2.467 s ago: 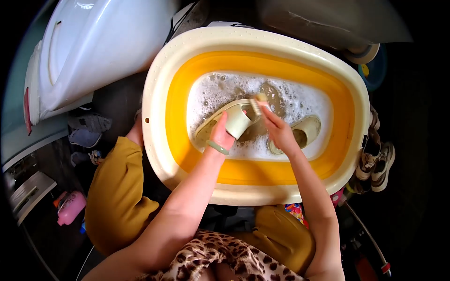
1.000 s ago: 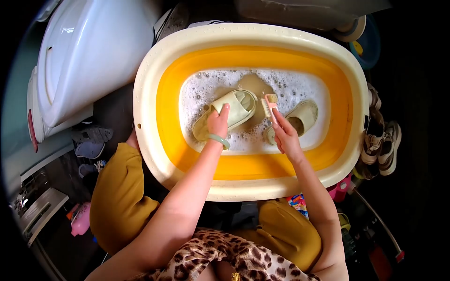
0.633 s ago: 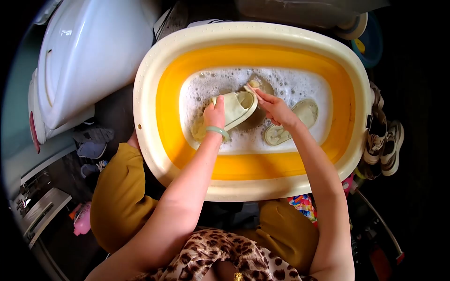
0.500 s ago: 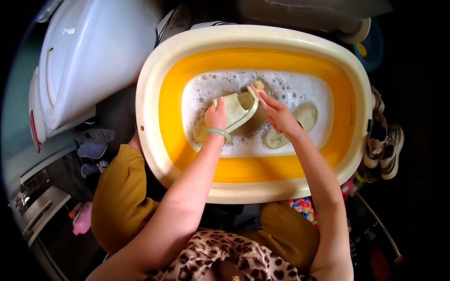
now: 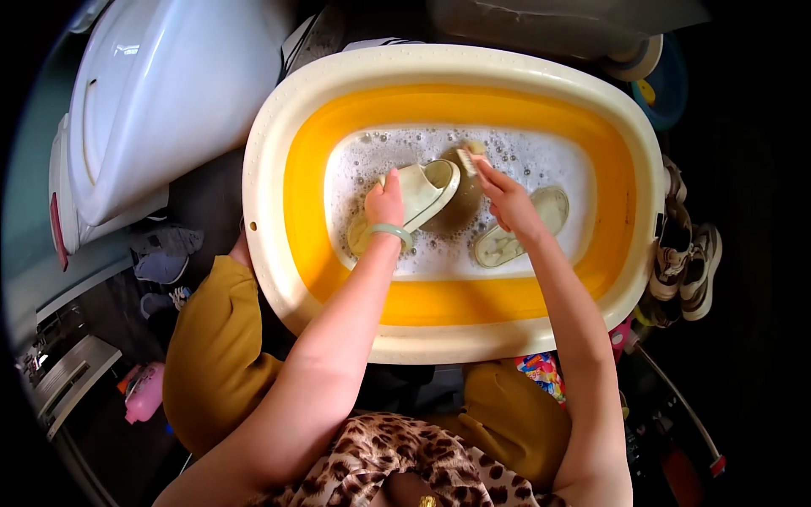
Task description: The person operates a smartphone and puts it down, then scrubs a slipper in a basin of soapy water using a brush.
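A pale green slide sandal [image 5: 428,193] is tilted over soapy water, with my left hand [image 5: 384,207] closed around its strap side. My right hand [image 5: 511,203] grips a small scrub brush [image 5: 467,160], its pale bristles facing the sandal but apart from it. Fingers cover most of the brush handle. The second slide sandal [image 5: 549,209] lies in the suds below and right of my right hand, partly hidden by the wrist. Both sandals are inside a basin with a cream rim [image 5: 279,127] and yellow walls. Murky brown water shows between my hands.
A white tub-like fixture [image 5: 169,101] stands at the upper left. Several sneakers [image 5: 698,270] sit beside the basin's right side. A pink bottle [image 5: 145,393] lies at the lower left, and a colourful packet [image 5: 543,376] is by my right leg.
The brush has moved away from the sandal's edge, slightly to the right, opening a gap. The left hand still holds the sandal in nearly the same place.
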Demonstrator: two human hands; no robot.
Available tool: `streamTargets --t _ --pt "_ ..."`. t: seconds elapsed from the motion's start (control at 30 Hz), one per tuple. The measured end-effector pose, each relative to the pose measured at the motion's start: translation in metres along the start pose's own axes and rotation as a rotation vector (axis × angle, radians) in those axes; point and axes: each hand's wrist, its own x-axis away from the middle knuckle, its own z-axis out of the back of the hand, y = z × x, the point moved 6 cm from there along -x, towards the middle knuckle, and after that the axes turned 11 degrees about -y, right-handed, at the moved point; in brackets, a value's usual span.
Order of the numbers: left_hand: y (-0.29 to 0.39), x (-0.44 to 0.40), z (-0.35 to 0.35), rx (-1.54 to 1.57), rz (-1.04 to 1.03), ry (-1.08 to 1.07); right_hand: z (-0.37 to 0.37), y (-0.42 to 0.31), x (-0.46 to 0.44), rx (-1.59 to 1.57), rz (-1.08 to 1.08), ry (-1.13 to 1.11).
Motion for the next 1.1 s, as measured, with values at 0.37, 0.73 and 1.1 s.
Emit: streamTargets --t 0.37,0.73,1.1 --pt "0.007 0.002 0.005 0.077 0.154 0.075 -0.035 -0.034 0.017 0.510 0.369 0.291" --pt "0.005 0.000 0.000 0.164 0.176 0.019 -0.068 -0.017 0.047 0.902 0.436 0.252" --pt "0.008 0.001 0.000 0.091 0.170 0.016 -0.076 -0.008 0.055 0.870 0.468 0.235"
